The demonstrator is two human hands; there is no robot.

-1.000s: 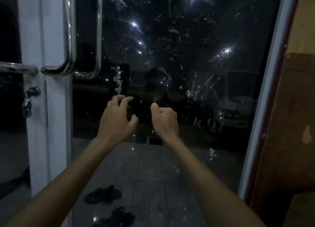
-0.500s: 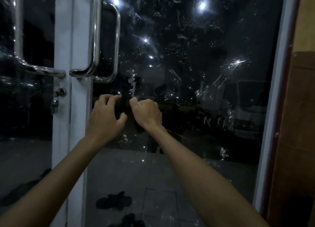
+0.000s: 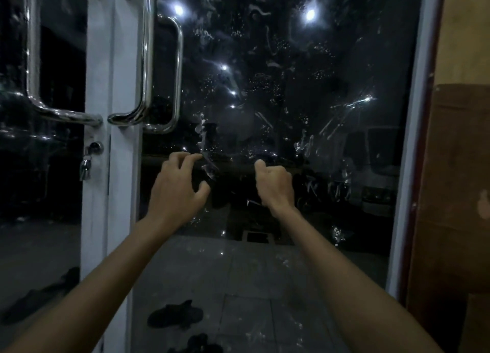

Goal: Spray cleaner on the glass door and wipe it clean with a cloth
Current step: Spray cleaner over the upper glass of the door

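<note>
Facing the glass door (image 3: 291, 92), we hold both hands up at mid-height before its dark pane, the two well apart. Our left hand (image 3: 177, 190) has its fingers bent like a claw and its thumb spread out. Its fingertips lie just beside a pale smear (image 3: 202, 137) on the glass, though we cannot tell whether they touch. Our right hand (image 3: 274, 182) is curled almost into a fist with the thumb pointing up. The gap between our hands is too dark for us to tell whether either grips anything. Droplets (image 3: 267, 87) and wavy streaks speckle the pane, and bright lights (image 3: 310, 14) shine in it. To our left a curved steel handle (image 3: 147, 60) runs down the white frame (image 3: 120, 193), with a lock (image 3: 91, 153) below it. Dark sandals (image 3: 175, 317) lie on the tiled floor (image 3: 252, 286). A brown wall (image 3: 464, 193) stands at our right.
</note>
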